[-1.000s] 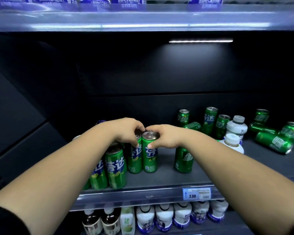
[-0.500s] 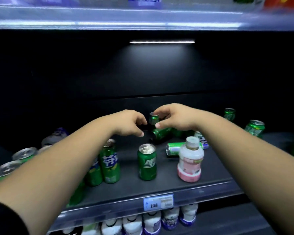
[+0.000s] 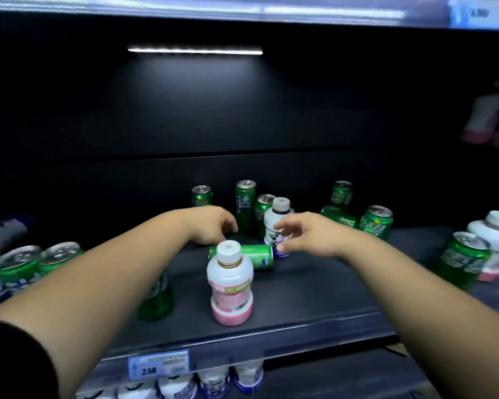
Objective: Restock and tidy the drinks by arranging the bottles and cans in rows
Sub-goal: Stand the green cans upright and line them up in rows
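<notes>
Both my arms reach into a dark shelf (image 3: 300, 321). My left hand (image 3: 213, 226) hovers with loosely curled fingers just above a green can lying on its side (image 3: 257, 254); it holds nothing. My right hand (image 3: 308, 234) is spread, its fingers close to a white bottle with a purple label (image 3: 274, 223), whether touching I cannot tell. A white-and-pink bottle (image 3: 231, 283) stands upright in front. Several green cans (image 3: 245, 205) stand at the back.
Upright green cans (image 3: 20, 263) crowd the left. At the right are more green cans (image 3: 376, 221), one tipped can (image 3: 461, 260) and a white bottle (image 3: 496, 237). A price tag (image 3: 159, 365) sits on the shelf edge, with white bottles (image 3: 213, 384) on the shelf below.
The view has swung right along the shelf. Both hands left the row of upright cans at the left and moved right, to the lying can and the purple-label bottle.
</notes>
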`<control>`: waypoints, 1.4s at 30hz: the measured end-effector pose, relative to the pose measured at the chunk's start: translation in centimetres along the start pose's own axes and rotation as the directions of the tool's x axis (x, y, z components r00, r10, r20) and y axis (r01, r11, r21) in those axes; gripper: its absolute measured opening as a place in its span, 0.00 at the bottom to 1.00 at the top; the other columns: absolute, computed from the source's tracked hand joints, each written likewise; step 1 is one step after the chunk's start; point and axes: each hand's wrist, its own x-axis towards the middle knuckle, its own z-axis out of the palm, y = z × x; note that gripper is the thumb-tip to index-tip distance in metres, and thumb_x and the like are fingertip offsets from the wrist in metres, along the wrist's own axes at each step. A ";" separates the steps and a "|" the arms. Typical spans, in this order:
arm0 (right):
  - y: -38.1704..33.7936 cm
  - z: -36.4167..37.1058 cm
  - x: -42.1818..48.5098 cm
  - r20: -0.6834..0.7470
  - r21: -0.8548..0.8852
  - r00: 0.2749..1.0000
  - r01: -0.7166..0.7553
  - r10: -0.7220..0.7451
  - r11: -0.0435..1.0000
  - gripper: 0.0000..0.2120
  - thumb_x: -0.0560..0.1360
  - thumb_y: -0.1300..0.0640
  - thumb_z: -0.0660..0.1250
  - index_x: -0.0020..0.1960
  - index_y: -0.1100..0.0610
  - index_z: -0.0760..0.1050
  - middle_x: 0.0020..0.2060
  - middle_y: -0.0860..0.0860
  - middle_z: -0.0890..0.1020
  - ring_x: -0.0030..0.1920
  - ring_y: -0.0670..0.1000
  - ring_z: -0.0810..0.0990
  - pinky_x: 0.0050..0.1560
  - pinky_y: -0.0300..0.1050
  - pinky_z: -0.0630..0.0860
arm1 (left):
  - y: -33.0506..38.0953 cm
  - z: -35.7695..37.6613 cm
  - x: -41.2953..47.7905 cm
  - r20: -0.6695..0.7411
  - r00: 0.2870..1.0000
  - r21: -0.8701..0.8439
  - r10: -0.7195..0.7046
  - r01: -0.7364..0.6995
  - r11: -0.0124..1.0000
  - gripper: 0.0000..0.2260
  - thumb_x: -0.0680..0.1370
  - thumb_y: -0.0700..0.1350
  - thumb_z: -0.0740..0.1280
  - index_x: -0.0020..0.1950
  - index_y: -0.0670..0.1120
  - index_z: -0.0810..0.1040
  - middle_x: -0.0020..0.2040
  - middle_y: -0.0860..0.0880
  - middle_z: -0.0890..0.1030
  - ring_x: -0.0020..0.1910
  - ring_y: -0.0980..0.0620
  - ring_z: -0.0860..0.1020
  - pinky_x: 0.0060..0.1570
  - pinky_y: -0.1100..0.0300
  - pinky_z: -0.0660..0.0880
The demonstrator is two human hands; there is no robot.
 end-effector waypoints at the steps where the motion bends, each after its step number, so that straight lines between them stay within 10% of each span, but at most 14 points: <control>1: 1.3 0.2 -0.2 -0.006 0.015 1.000 -0.013 0.014 1.000 0.26 0.70 0.52 0.78 0.66 0.51 0.77 0.56 0.50 0.83 0.56 0.49 0.81 0.65 0.51 0.75 | 0.2 0.5 0.5 0.035 0.999 0.010 -0.014 0.014 1.000 0.22 0.75 0.42 0.71 0.68 0.48 0.76 0.63 0.49 0.79 0.59 0.50 0.78 0.59 0.60 0.73; 8: 11.0 -2.0 -3.4 -0.351 -0.216 0.922 -0.251 0.164 0.944 0.32 0.68 0.47 0.77 0.70 0.50 0.73 0.67 0.52 0.76 0.68 0.55 0.72 0.68 0.47 0.68 | -1.3 3.0 3.2 0.237 0.967 0.043 -0.094 0.086 0.995 0.21 0.77 0.39 0.66 0.70 0.47 0.73 0.67 0.47 0.77 0.62 0.49 0.76 0.61 0.59 0.71; 16: 14.6 -0.5 -4.2 -0.484 -0.040 0.831 -0.333 0.273 0.942 0.34 0.69 0.53 0.77 0.72 0.53 0.69 0.67 0.56 0.72 0.67 0.58 0.72 0.67 0.48 0.69 | -1.6 2.7 2.9 0.240 0.969 -0.018 -0.065 0.071 0.997 0.28 0.64 0.51 0.65 0.65 0.52 0.77 0.58 0.53 0.80 0.53 0.54 0.77 0.52 0.61 0.71; 22: 13.7 0.0 -3.1 -0.471 -0.090 0.853 -0.301 0.226 0.949 0.29 0.70 0.56 0.75 0.69 0.53 0.72 0.63 0.55 0.74 0.65 0.58 0.73 0.65 0.49 0.71 | -0.8 0.7 2.4 -0.002 0.998 -0.152 -0.070 0.069 0.986 0.27 0.60 0.59 0.76 0.57 0.57 0.78 0.50 0.54 0.79 0.47 0.54 0.78 0.44 0.62 0.73; 30: 7.6 -0.3 -0.9 -0.514 -0.059 0.857 -0.008 -0.024 0.998 0.23 0.69 0.50 0.76 0.63 0.51 0.77 0.56 0.51 0.79 0.58 0.53 0.78 0.62 0.47 0.73 | 2.5 -0.7 2.0 -0.273 0.956 -0.323 -0.112 0.018 0.946 0.40 0.55 0.64 0.75 0.65 0.49 0.77 0.59 0.54 0.78 0.58 0.53 0.76 0.59 0.60 0.72; 36: 2.4 0.4 -0.2 -0.235 0.226 0.964 0.182 -0.128 0.957 0.30 0.64 0.50 0.82 0.62 0.46 0.74 0.54 0.45 0.80 0.53 0.44 0.80 0.59 0.45 0.77 | 3.3 -2.1 0.0 -0.340 0.897 -0.832 -0.282 -0.147 0.535 0.19 0.67 0.49 0.79 0.52 0.44 0.77 0.45 0.46 0.81 0.42 0.50 0.82 0.36 0.58 0.78; 39: 0.5 0.1 0.2 -0.315 0.292 0.923 0.317 -0.222 0.902 0.29 0.65 0.57 0.81 0.62 0.47 0.74 0.52 0.48 0.83 0.49 0.45 0.81 0.56 0.45 0.77 | 3.2 -2.8 -1.6 -0.300 0.893 -0.939 -0.334 -0.216 0.268 0.14 0.72 0.49 0.75 0.52 0.45 0.77 0.48 0.45 0.81 0.47 0.50 0.81 0.40 0.54 0.81; 42: -2.3 -0.7 1.1 -0.372 0.445 0.893 0.409 -0.251 0.797 0.25 0.64 0.59 0.79 0.58 0.47 0.75 0.51 0.55 0.83 0.48 0.53 0.82 0.54 0.53 0.78 | 1.5 -3.1 -3.7 -0.212 0.906 -0.968 -0.367 -0.144 0.204 0.17 0.76 0.54 0.69 0.58 0.44 0.78 0.53 0.44 0.81 0.50 0.48 0.82 0.43 0.51 0.82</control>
